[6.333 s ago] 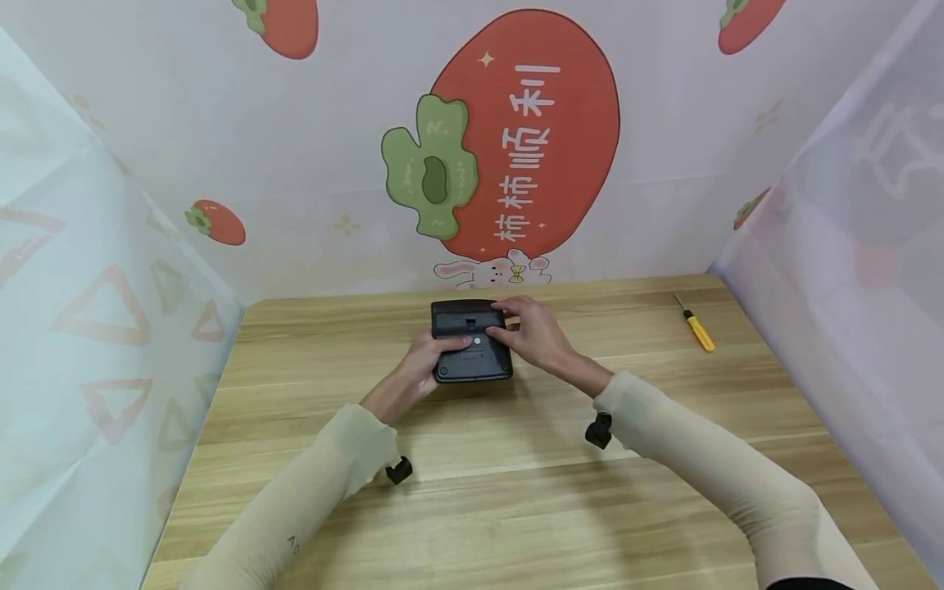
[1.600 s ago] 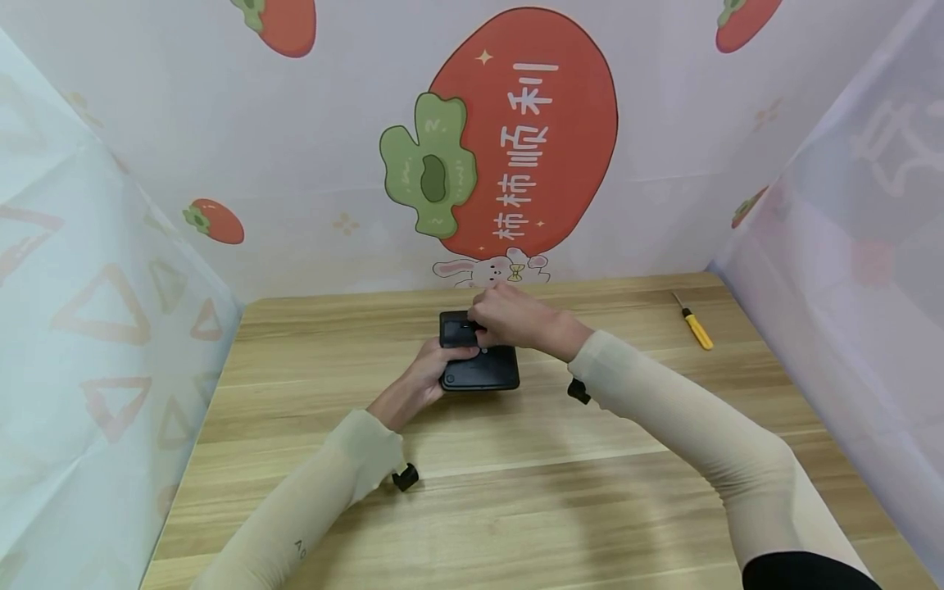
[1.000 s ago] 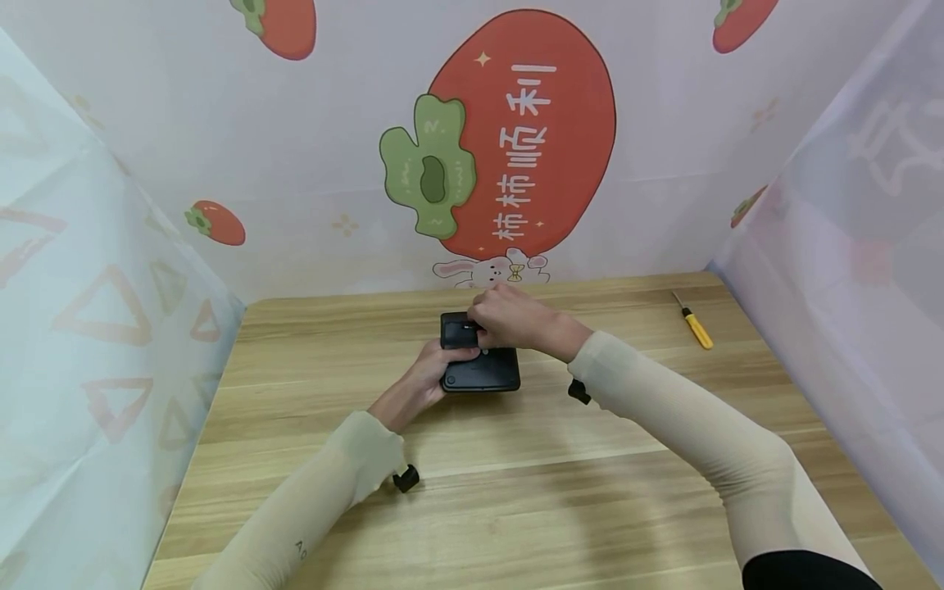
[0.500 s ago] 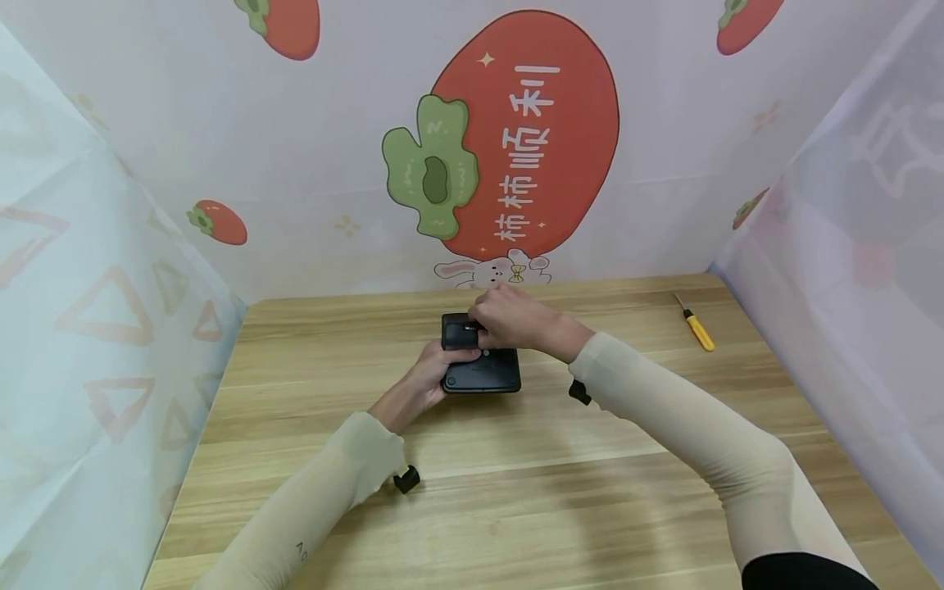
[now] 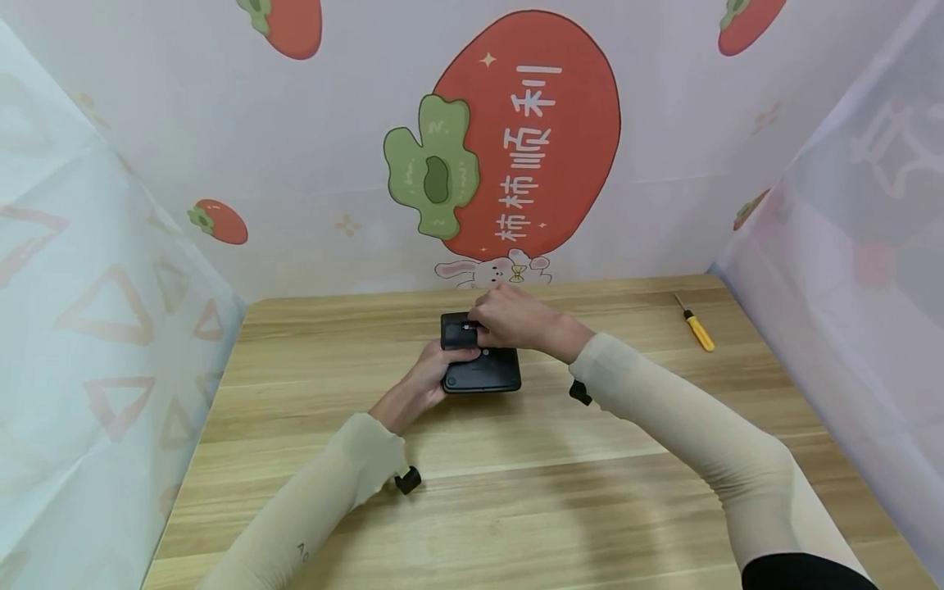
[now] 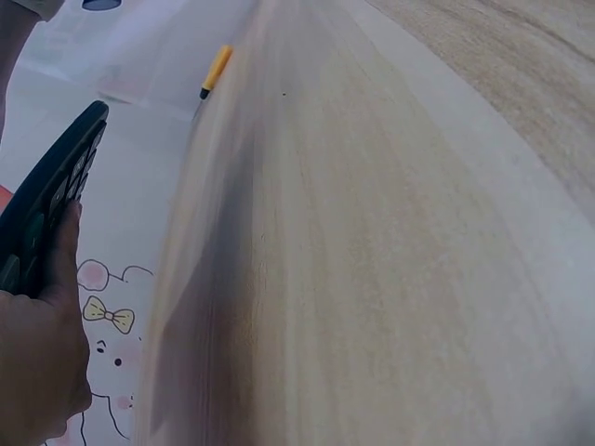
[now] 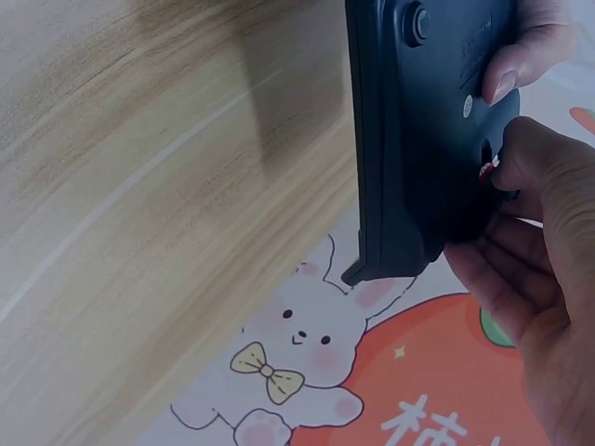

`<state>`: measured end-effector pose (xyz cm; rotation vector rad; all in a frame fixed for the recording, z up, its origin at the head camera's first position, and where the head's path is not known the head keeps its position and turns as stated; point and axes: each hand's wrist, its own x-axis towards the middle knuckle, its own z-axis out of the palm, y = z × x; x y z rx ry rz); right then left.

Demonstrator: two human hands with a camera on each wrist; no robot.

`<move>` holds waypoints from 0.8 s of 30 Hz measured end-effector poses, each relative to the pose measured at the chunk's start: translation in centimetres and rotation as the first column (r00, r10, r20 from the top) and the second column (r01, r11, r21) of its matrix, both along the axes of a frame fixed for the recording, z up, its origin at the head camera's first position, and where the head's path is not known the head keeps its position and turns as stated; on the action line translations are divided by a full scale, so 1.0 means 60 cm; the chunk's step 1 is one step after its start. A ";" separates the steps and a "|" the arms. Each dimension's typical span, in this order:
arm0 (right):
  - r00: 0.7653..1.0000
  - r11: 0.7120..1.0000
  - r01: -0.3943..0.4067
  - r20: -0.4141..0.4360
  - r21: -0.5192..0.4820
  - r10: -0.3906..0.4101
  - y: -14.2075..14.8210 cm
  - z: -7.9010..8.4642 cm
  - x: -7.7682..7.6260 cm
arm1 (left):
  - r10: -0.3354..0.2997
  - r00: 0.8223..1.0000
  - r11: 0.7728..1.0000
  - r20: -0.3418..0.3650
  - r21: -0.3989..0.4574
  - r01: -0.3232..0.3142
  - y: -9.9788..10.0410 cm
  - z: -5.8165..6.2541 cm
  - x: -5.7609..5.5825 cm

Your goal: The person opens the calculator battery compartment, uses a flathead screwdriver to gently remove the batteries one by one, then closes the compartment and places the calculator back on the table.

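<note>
A black calculator [image 5: 483, 375] is held above the table with its back toward the head camera; its keys show in the left wrist view. My left hand [image 5: 428, 370] grips its left side, thumb on the back and fingers under the key side. At the upper part, my right hand [image 5: 514, 316] holds the calculator with curled fingers, the thumb at the small opening of the battery compartment [image 7: 486, 172]. A reddish-white spot shows in that opening in the right wrist view. The right hand hides the calculator's upper right part in the head view.
A yellow-handled screwdriver [image 5: 698, 330] lies at the back right of the wooden table [image 5: 472, 524]. Behind the table hangs a white backdrop [image 5: 317, 147] with printed fruit and a rabbit. Sheets also hang on the left and right sides.
Since the earliest frame my right hand has moved left over the calculator's battery compartment, and its fingers have curled in. The calculator shifted slightly right and down. Over the last second both hands barely moved.
</note>
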<state>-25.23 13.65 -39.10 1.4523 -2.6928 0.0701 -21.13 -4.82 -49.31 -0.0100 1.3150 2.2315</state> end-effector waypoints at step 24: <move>1.000 1.000 0.003 0.021 0.029 -0.004 -0.002 0.008 0.012 | 0.025 1.000 0.999 0.006 0.020 -0.025 -0.005 -0.002 0.009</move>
